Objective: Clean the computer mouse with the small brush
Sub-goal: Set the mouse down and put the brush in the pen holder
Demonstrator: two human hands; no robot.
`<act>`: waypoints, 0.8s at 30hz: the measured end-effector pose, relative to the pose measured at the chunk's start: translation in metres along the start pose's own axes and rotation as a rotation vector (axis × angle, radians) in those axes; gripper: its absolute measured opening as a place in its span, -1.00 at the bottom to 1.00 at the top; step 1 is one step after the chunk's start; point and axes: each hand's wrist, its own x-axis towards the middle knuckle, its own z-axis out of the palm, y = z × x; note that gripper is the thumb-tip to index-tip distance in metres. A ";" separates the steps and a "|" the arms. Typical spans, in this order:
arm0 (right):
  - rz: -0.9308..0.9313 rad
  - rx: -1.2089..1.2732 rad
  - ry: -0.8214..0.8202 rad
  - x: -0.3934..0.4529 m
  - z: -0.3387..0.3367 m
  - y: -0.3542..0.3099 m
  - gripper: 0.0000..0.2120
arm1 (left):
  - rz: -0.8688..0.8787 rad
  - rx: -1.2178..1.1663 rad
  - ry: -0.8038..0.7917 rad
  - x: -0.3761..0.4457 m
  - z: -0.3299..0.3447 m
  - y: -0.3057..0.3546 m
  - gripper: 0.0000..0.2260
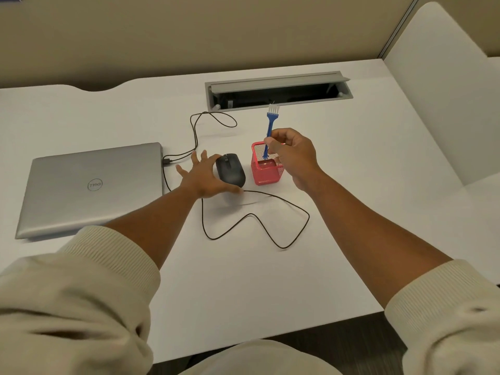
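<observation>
— Hands?
— Left hand (201, 176) spread beside the black mouse (230, 169) on the desk (243, 280); right hand (293, 155) pinches the blue brush (269, 125), bristles up.
— Hidden?
— Handle's lower end, behind the red mesh cup (266, 169).

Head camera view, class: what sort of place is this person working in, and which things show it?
Probably an office or study cubicle. The white desk has a grey metal cable hatch set into it, beige partition panels enclose it, and a closed silver laptop lies beside a black wired mouse.
</observation>
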 end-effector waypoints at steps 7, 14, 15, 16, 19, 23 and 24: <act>-0.016 0.026 0.007 0.002 -0.002 -0.001 -0.84 | 0.067 0.117 0.036 0.002 0.004 -0.012 0.12; -0.008 0.050 -0.014 0.002 -0.002 -0.002 -0.83 | 0.112 0.297 0.055 -0.006 0.005 -0.021 0.11; -0.010 0.053 -0.017 0.002 -0.002 -0.002 -0.83 | 0.108 0.319 0.055 -0.008 0.004 -0.020 0.10; -0.011 0.053 -0.019 0.002 -0.001 -0.002 -0.82 | 0.103 0.338 0.056 -0.009 0.004 -0.020 0.10; -0.012 0.054 -0.027 0.002 0.000 -0.002 -0.81 | 0.086 0.371 0.052 -0.012 0.005 -0.019 0.10; -0.016 0.043 -0.029 0.003 0.004 0.000 -0.83 | 0.047 0.403 0.016 -0.014 0.004 -0.019 0.10; -0.015 0.041 -0.030 0.003 0.004 0.000 -0.82 | 0.041 0.417 0.005 -0.014 0.003 -0.019 0.09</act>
